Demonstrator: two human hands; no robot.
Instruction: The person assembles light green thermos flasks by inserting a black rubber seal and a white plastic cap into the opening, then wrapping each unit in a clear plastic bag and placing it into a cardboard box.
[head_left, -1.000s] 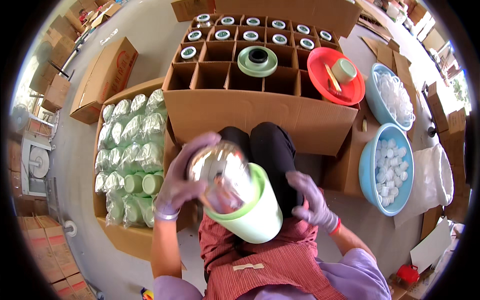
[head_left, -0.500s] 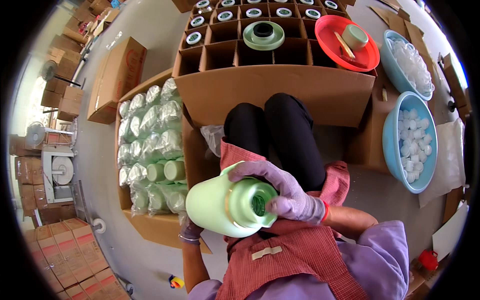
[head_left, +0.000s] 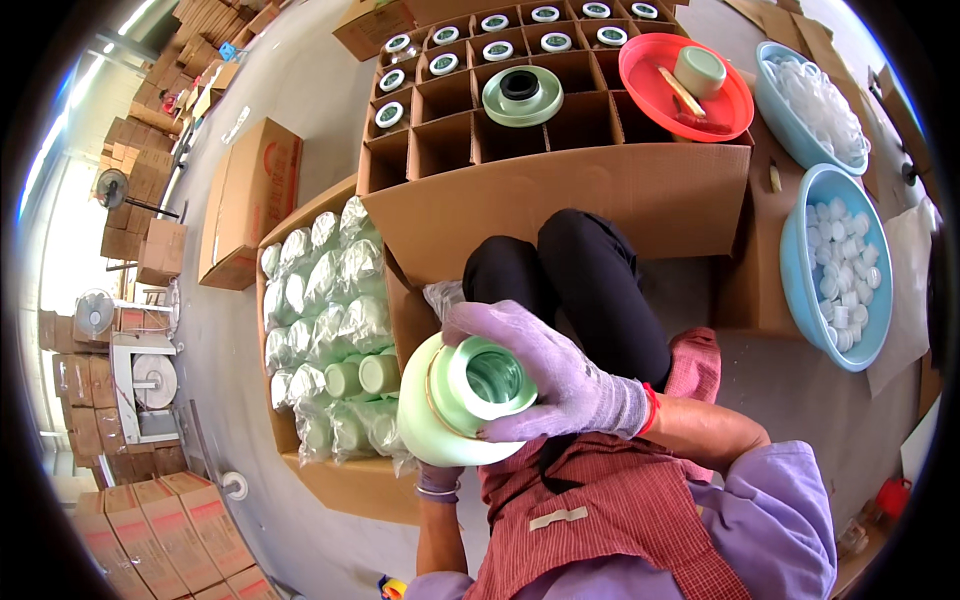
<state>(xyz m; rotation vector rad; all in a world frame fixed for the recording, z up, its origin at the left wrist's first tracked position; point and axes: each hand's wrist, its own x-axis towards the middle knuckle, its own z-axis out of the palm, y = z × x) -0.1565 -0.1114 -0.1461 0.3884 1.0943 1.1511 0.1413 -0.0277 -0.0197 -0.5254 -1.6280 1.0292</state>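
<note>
Clasping flask: right grip, widely curled.

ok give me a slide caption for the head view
Gloved right hand holds an open green flask, left hand beneath, near a divided carton.

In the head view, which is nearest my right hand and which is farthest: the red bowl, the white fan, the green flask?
From the right hand:
1. Green flask: touching the hand, at its left.
2. Red bowl: ahead, on the right end of the divided carton.
3. White fan: far off to the left.
</note>
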